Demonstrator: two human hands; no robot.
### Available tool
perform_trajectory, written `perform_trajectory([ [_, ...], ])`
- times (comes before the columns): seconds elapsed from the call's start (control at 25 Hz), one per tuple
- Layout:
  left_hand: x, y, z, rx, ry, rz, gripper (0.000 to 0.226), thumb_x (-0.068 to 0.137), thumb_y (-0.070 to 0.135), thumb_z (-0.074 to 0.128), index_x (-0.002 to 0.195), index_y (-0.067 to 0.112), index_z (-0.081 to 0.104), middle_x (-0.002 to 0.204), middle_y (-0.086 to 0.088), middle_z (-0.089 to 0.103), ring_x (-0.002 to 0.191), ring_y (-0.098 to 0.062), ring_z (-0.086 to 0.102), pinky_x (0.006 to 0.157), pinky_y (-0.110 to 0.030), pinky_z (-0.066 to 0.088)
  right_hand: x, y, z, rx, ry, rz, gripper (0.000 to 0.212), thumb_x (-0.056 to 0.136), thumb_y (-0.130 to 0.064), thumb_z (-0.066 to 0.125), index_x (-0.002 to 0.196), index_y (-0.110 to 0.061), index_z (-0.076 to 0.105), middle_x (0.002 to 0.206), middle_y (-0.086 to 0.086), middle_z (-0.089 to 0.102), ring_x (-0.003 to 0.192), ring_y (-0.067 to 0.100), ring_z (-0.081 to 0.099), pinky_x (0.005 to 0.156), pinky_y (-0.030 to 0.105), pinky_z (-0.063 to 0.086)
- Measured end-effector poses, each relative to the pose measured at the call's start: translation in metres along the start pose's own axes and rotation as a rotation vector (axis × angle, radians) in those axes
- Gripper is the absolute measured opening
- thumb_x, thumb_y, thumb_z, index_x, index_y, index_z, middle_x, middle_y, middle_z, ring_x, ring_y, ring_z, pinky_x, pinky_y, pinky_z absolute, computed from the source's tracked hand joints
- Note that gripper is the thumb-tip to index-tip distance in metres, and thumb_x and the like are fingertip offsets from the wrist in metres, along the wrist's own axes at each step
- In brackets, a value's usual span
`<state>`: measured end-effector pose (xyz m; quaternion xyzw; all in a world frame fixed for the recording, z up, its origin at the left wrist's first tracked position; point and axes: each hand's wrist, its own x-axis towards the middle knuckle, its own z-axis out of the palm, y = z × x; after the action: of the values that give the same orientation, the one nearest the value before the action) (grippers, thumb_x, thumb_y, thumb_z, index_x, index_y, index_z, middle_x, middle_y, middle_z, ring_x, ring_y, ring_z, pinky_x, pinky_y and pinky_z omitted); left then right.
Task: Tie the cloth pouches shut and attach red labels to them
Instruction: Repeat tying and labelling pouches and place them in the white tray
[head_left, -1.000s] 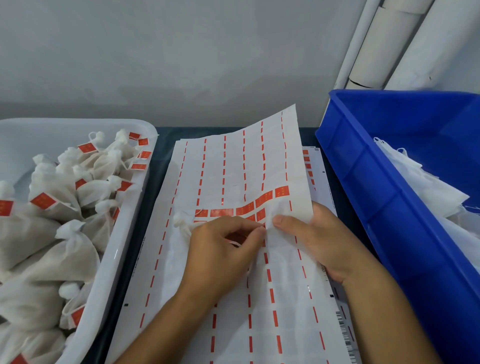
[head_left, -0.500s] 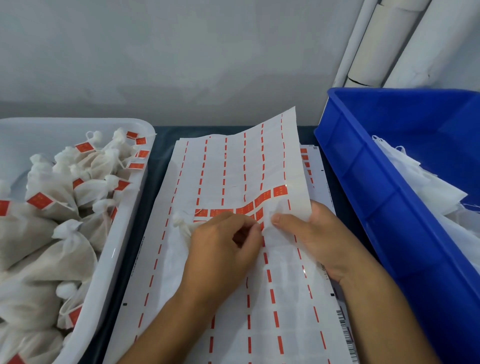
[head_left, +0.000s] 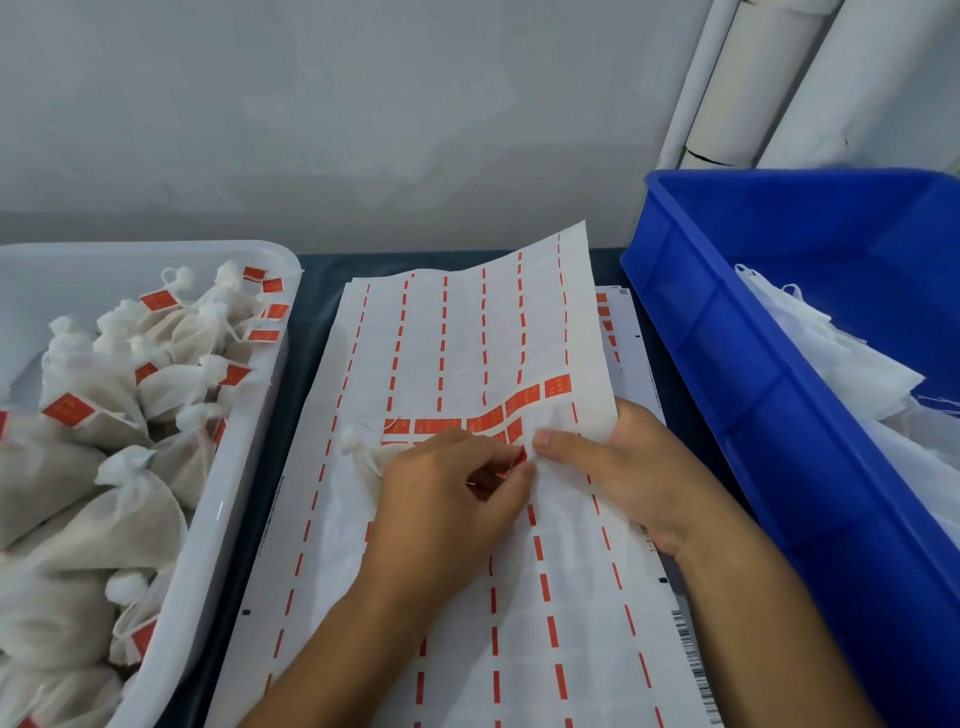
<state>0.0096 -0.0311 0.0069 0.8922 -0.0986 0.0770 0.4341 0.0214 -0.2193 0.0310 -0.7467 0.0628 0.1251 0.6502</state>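
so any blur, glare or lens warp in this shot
Head view: soft, even light with faint shadows; a small glare streak on the white tray's rim; wide-angle bending bows the blue bin and the wall pipes; slight softness around the left hand pinching a red label.

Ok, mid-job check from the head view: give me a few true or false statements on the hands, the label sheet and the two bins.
1. The left hand pinches a red label at the label sheet. True.
2. The right hand rests inside the blue bin. False: it holds the sheet's lifted right edge.
3. The white tray on the left holds tied pouches with red labels. True.
4. The blue bin stands left of the sheet. False: it stands on the right.
5. Every label is gone from the sheet. False: a red row remains.
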Motion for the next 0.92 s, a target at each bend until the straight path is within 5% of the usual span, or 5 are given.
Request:
perform_trajectory([
  [0.36,-0.0004,0.0045,0.0061,-0.042,0.045,-0.079,0.005,0.091,0.043,0.072,0.085,0.044,0.072,0.080,0.036,0.064,0.091,0.011,0.061,0.074,-0.012,0.055,0.0018,0.0016,0.0008,-0.001,0.014,0.000,0.023,0.091,-0.038,0.076,0.113,-0.040,0.069,0.103,-0.020,0.077,0.089,0.010,0.077,0.080,0.041,0.065],
  [0.64,-0.0023,0.0014,0.0066,-0.059,-0.019,-0.041,0.025,0.086,0.046,0.077,0.110,0.040,0.075,0.095,0.035,0.065,0.092,0.012,0.062,0.072,-0.005,0.054,0.0030,0.0066,-0.0064,-0.024,-0.001,0.046,0.025,0.084,-0.037,0.083,0.100,-0.052,0.072,0.100,-0.017,0.078,0.085,0.014,0.078,0.077,0.043,0.064],
  [0.92,-0.0042,0.0037,0.0069,0.009,0.017,-0.002,0.025,0.087,0.047,0.074,0.105,0.032,0.081,0.094,0.024,0.072,0.079,0.000,0.067,0.078,-0.017,0.058,0.0072,0.0094,-0.0045,-0.021,0.010,0.042,0.028,0.082,-0.038,0.082,0.099,-0.057,0.069,0.099,-0.020,0.077,0.085,0.011,0.077,0.079,0.045,0.064],
])
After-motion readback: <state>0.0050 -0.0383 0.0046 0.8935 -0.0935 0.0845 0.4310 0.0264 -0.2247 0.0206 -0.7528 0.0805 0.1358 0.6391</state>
